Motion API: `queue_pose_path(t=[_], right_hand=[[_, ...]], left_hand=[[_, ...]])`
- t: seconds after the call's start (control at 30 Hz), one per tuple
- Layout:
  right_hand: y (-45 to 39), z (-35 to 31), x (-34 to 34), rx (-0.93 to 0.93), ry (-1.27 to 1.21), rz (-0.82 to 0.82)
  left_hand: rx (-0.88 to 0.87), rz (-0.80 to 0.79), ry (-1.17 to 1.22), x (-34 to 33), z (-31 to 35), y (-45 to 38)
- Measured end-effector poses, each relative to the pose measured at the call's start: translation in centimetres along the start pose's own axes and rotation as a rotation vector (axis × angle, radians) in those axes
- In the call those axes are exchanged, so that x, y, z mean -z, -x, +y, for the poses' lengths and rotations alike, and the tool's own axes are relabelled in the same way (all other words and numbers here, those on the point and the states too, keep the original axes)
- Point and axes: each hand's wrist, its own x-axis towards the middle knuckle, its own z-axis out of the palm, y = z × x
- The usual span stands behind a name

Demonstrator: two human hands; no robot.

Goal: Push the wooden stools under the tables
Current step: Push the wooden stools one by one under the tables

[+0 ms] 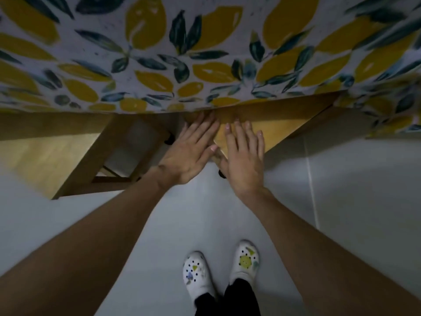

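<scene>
A table covered by a lemon-print cloth (205,53) fills the top of the view. A wooden stool (280,126) sits mostly under its edge, one corner pointing toward me. My left hand (191,153) lies flat against the left side of that corner, fingers spread. My right hand (246,160) rests flat on the seat top at the corner, fingers apart. A second wooden stool (45,158) stands to the left, its seat partly under the table and its legs and rungs visible.
Pale tiled floor (353,190) spreads below and to the right. My feet in white decorated clogs (221,267) stand at the bottom centre. The cloth hangs lower at the right corner (391,110).
</scene>
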Motion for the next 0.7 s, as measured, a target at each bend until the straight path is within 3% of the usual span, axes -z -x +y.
queue_pose_path(t=[0.33,0.53,0.7], right_hand=[[2.3,2.6,-0.2,0.126,0.036,0.030],[6.0,8.7,0.9,0.391,0.013,0.018],[7.8,14.7,2.8,0.596,0.026,-0.131]], left_hand=[[0.099,0.063,0.071,-2.0,3.3,2.2],[0.157,0.154,0.016,-6.4,9.3,6.1],[0.163,0.100,-0.054,-9.4,14.5,7.9]])
